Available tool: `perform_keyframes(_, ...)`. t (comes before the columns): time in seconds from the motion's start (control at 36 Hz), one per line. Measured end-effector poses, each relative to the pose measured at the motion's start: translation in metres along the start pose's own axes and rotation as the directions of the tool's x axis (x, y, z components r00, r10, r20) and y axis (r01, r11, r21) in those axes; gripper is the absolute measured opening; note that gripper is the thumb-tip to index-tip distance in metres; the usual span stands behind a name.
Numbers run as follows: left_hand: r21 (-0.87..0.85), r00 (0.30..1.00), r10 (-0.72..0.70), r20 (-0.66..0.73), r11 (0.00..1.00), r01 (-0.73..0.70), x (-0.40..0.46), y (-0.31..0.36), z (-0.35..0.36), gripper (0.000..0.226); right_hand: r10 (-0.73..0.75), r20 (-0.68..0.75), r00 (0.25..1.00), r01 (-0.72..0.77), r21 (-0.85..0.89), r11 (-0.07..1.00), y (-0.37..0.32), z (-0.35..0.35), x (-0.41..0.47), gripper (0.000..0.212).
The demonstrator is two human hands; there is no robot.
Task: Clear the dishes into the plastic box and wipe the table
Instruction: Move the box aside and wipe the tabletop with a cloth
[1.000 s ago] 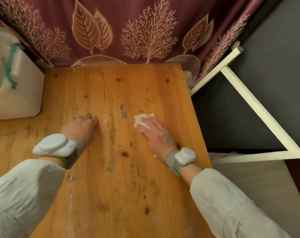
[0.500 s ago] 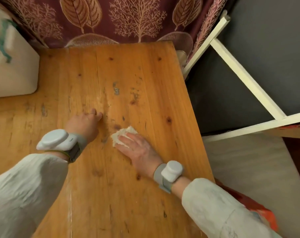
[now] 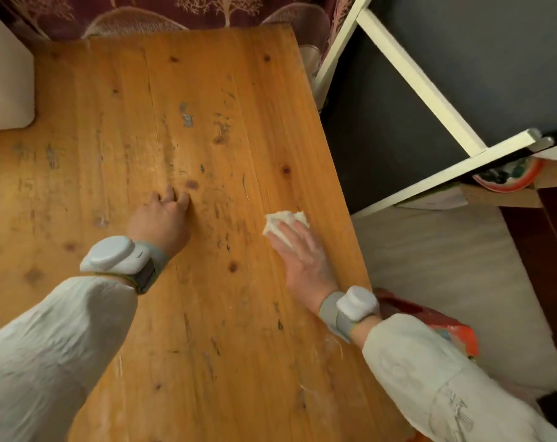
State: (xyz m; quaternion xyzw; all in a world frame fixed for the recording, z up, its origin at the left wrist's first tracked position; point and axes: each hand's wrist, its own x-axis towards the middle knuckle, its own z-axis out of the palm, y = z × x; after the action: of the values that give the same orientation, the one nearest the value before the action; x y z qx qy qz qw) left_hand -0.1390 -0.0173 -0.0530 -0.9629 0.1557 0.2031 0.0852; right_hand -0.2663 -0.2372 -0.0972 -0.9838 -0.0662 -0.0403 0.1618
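Observation:
A worn wooden table (image 3: 207, 314) fills the view, marked with dark scuffs and grey spots. My right hand (image 3: 298, 250) lies flat with straight fingers on a crumpled white tissue (image 3: 283, 220), pressing it onto the table close to the right edge. My left hand (image 3: 162, 220) rests on the table's middle with its fingers bent, fingertips on the wood, holding nothing. The white plastic box (image 3: 6, 74) stands at the far left of the table, mostly out of frame.
A maroon curtain (image 3: 175, 8) with leaf prints hangs behind the table. A white wooden frame (image 3: 424, 84) stands to the right over dark floor. A red and orange bag (image 3: 430, 320) lies beside the table's right edge, near my right wrist.
My right hand slid the tissue from the table's middle toward me and left, then out to the right edge. My left hand stayed planted. The view tilted down and right.

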Motion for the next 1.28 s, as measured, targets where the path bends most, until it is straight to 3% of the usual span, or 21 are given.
perform_keyframes(0.06, -0.01, 1.0, 0.009, -0.01, 1.0, -0.009, -0.005, 0.01, 0.001, 0.041, -0.225, 0.085, 0.971, 0.22, 0.058, 0.974, -0.023, 0.004, -0.024, 0.048)
perform_keyframes(0.11, -0.009, 0.999, 0.032, -0.023, 0.999, -0.032, -0.01, 0.017, 0.001, 0.042, -0.411, 0.169, 0.896, 0.395, 0.121, 0.911, -0.038, 0.006, -0.033, 0.047)
perform_keyframes(0.17, -0.009, 0.998, 0.06, -0.021, 0.998, -0.061, -0.016, 0.026, 0.001, 0.042, -0.508, 0.201, 0.838, 0.484, 0.159, 0.861, -0.035, 0.008, -0.034, 0.05)
perform_keyframes(0.22, -0.009, 0.996, 0.084, -0.018, 0.996, -0.084, -0.022, 0.034, 0.002, 0.044, -0.526, 0.197, 0.827, 0.505, 0.149, 0.85, -0.022, 0.005, -0.032, 0.058)
perform_keyframes(0.28, -0.01, 0.995, 0.101, -0.007, 0.995, -0.101, -0.025, 0.041, 0.003, 0.044, -0.415, 0.141, 0.899, 0.403, 0.109, 0.909, -0.003, -0.001, -0.027, 0.052)
perform_keyframes(0.36, 0.004, 0.993, 0.116, 0.02, 0.993, -0.116, -0.028, 0.049, 0.002, 0.047, -0.029, -0.004, 1.0, 0.029, 0.044, 0.999, 0.029, -0.016, -0.021, 0.051)
perform_keyframes(0.44, 0.012, 0.993, 0.113, 0.026, 0.993, -0.113, -0.029, 0.053, 0.003, 0.049, 0.294, -0.033, 0.955, -0.294, 0.002, 0.956, 0.053, -0.031, -0.022, 0.053)
perform_keyframes(0.5, 0.012, 0.994, 0.105, 0.025, 0.994, -0.105, -0.029, 0.055, 0.002, 0.049, 0.31, -0.031, 0.95, -0.311, -0.022, 0.95, 0.058, -0.035, -0.026, 0.057)
perform_keyframes(0.61, -0.011, 0.991, 0.131, 0.007, 0.991, -0.131, -0.035, 0.057, 0.003, 0.049, 0.104, -0.023, 0.994, -0.106, -0.091, 0.99, 0.043, -0.027, -0.042, 0.053)
perform_keyframes(0.72, -0.095, 0.986, 0.169, 0.005, 0.981, -0.168, -0.048, 0.051, 0.007, 0.055, -0.088, 0.078, 0.993, 0.086, 0.02, 0.996, -0.008, -0.012, -0.059, 0.054)
perform_keyframes(0.83, -0.236, 0.977, 0.208, -0.041, 0.948, -0.211, -0.063, 0.041, 0.017, 0.062, -0.434, 0.208, 0.876, 0.418, 0.119, 0.901, -0.05, 0.004, -0.079, 0.057)
perform_keyframes(0.89, -0.282, 0.979, 0.194, -0.067, 0.937, -0.205, -0.072, 0.031, 0.024, 0.064, -0.491, 0.254, 0.833, 0.476, 0.121, 0.871, -0.059, 0.008, -0.083, 0.066)
perform_keyframes(0.97, -0.262, 0.982, 0.179, -0.055, 0.947, -0.187, -0.08, 0.028, 0.032, 0.065, -0.479, 0.234, 0.846, 0.471, 0.093, 0.877, -0.058, 0.007, -0.085, 0.059)
perform_keyframes(1.06, -0.236, 0.988, 0.154, -0.016, 0.96, -0.153, -0.087, 0.036, 0.038, 0.063, -0.376, 0.183, 0.908, 0.373, 0.053, 0.926, -0.052, 0.003, -0.089, 0.053)
perform_keyframes(1.14, -0.23, 0.993, 0.113, -0.021, 0.967, -0.114, -0.094, 0.049, 0.044, 0.063, -0.086, 0.06, 0.994, 0.087, 0.0, 0.996, -0.038, -0.002, -0.106, 0.053)
perform_keyframes(1.19, -0.201, 0.993, 0.116, -0.022, 0.973, -0.118, -0.098, 0.056, 0.048, 0.064, 0.126, 0.0, 0.992, -0.125, -0.046, 0.991, -0.024, -0.01, -0.117, 0.053)
perform_keyframes(1.28, -0.21, 0.991, 0.123, -0.051, 0.969, -0.131, -0.104, 0.062, 0.052, 0.06, 0.367, -0.035, 0.93, -0.369, -0.096, 0.925, -0.008, -0.022, -0.121, 0.053)
